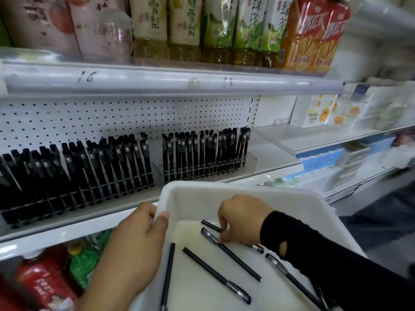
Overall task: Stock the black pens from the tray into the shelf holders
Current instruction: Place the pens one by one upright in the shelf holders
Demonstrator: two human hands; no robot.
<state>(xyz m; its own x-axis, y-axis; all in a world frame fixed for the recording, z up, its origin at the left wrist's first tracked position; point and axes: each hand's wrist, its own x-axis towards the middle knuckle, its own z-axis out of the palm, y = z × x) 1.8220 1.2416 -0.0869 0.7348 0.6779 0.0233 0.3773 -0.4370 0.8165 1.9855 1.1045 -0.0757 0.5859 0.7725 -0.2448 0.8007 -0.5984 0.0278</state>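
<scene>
in the white tray, right hand is down on the loose black pens, fingertips pinched on one pen whose long axis runs toward the near right. grip not yet lifted. left hand clamps the tray's left rim. shelf holders sit up and ahead, mostly full; the tray's far wall stands between.

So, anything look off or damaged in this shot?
Only small things: the black sleeve on the right arm has a hole near the wrist, and the left holder's pens lean sideways, unlike the upright right batch.
</scene>
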